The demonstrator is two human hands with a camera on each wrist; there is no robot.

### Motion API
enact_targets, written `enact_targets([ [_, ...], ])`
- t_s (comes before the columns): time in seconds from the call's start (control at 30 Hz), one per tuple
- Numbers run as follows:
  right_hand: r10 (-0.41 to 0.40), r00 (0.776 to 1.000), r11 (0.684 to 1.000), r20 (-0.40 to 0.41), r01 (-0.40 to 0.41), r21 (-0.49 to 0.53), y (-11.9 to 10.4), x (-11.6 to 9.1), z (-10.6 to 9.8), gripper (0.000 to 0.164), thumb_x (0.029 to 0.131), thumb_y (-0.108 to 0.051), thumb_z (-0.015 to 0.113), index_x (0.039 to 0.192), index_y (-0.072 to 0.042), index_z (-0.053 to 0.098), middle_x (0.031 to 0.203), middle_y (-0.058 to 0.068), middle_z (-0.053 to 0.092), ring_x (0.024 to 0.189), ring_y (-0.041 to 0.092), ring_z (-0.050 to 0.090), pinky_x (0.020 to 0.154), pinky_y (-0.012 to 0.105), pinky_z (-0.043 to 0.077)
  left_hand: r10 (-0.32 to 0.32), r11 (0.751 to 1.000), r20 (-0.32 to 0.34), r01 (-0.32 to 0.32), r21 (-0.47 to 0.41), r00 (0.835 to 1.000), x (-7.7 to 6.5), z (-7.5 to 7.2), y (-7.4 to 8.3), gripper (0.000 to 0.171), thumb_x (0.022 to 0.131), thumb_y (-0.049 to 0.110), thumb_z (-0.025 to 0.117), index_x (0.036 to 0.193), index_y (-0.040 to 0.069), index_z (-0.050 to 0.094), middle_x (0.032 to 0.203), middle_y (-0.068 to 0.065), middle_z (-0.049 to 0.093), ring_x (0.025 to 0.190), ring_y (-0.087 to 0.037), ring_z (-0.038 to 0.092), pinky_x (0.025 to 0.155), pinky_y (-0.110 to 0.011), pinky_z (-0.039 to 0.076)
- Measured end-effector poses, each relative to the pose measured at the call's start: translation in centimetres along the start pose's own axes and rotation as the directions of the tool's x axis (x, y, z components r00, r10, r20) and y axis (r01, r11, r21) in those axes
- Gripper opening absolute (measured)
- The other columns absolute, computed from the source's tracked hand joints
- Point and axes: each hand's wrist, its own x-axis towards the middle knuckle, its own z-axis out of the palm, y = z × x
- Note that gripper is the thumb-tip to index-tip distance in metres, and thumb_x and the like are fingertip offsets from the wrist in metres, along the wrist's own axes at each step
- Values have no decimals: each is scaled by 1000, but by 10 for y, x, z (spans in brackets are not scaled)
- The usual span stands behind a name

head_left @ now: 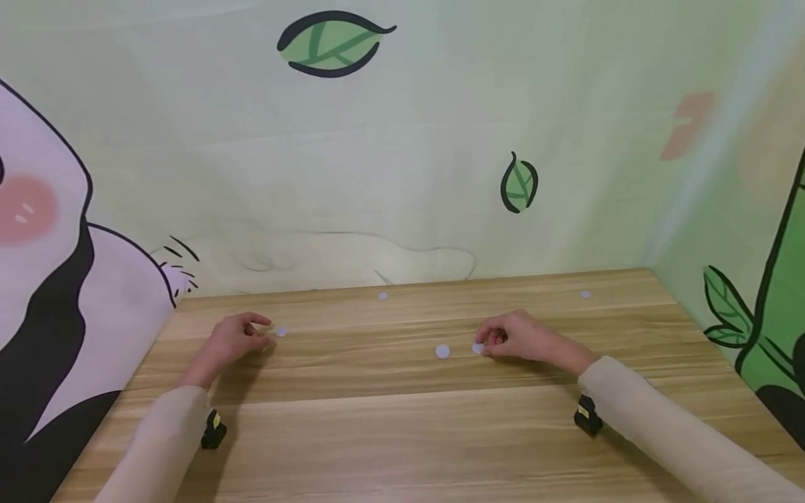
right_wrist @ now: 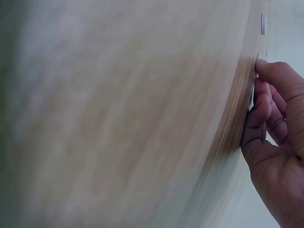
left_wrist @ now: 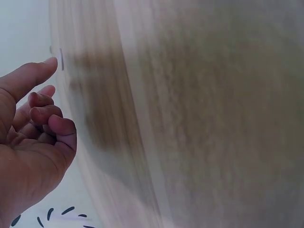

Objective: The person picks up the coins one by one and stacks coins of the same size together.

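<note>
My right hand (head_left: 518,335) pinches a small white disc (head_left: 478,348) at the wooden tabletop, its other fingers curled toward the palm. In the right wrist view, the right hand (right_wrist: 280,123) has a fingertip against the thin edge of that disc. Just left of it lies another white disc (head_left: 443,351). My left hand (head_left: 235,338) hovers over the left side of the table, thumb and forefinger apart and the other fingers loosely bent. Near its fingertips a third disc (head_left: 281,331) lies flat. The left wrist view shows the left hand (left_wrist: 38,114) holding nothing.
Toward the back edge of the table (head_left: 377,447) lie a white disc (head_left: 383,296) near the middle and another disc (head_left: 585,294) at right. Behind stands a pale green backdrop (head_left: 428,175) with printed leaves. A small black device (head_left: 214,429) sits at the left sleeve, another device (head_left: 588,417) at the right.
</note>
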Motion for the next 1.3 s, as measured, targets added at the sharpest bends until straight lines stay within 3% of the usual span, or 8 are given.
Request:
enact_targets([
  [0.33,2,1000,1000,0,-2,4,3,-1,3,10,91,-14,78,100,-12,75,77,-10,64,72,5,56,67,23,49,5,1000,50,-4,-10,999,10,6,-3,42,91,23,79,124,-1,67,85,-6,58,77,-19,48,66,-32,40],
  [0.8,-4,1000,1000,-13,5,21,7,-5,2,10,90,-13,78,99,-9,75,78,-8,65,72,5,56,67,23,50,-23,999,56,25,-37,998,18,14,-3,38,92,25,78,123,4,71,88,-7,57,80,-22,48,67,-32,39],
  [1.3,12,1000,1000,0,-12,17,3,1,-3,9,91,-14,77,99,-11,75,77,-9,64,72,7,56,68,23,49,-14,992,96,26,-123,995,16,0,-7,44,90,28,80,126,3,70,83,-4,56,74,-16,46,60,-28,37],
])
